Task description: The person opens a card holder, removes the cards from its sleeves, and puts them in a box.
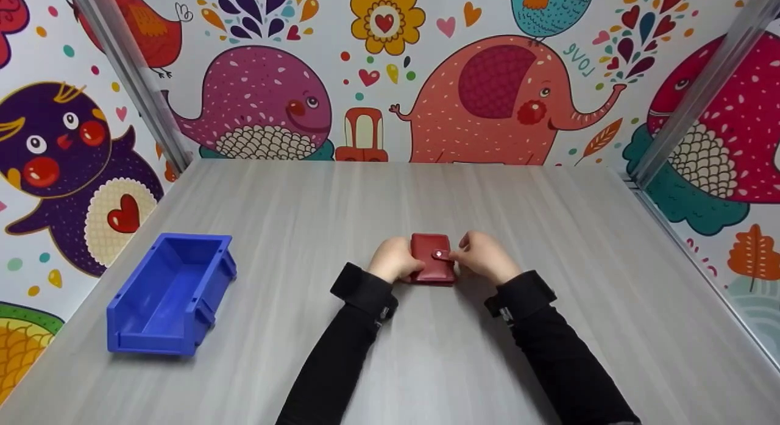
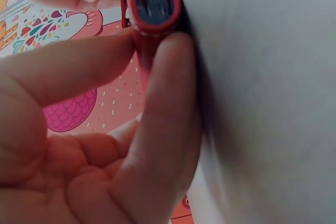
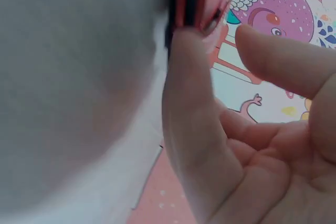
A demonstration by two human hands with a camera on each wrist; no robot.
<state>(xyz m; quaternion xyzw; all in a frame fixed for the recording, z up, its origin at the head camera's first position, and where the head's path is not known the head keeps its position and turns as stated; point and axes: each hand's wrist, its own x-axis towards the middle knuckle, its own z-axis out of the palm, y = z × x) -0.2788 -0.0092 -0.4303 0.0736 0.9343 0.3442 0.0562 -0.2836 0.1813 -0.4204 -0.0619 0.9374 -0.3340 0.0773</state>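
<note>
A small red wallet (image 1: pixel 432 271) lies on the table, its front strap (image 1: pixel 440 254) fastened across the right edge by a metal snap. My left hand (image 1: pixel 393 260) pinches the wallet's left side, thumb on the front cover and a finger at the underside. In the left wrist view, dark inner layers show at the end of the wallet (image 2: pixel 155 19). My right hand (image 1: pixel 487 258) is at the opposite side, by the strap. One straight finger (image 3: pixel 189 93) touches the wallet's edge in the right wrist view, while the thumb (image 3: pixel 278 56) stands apart from the cover.
A blue open-front plastic bin (image 1: pixel 204 285) sits on the left of the pale wood-look table (image 1: pixel 292 211). Walls printed with cartoon animals (image 1: pixel 487 108) enclose the back and sides, with metal posts (image 1: pixel 131 77) at the corners.
</note>
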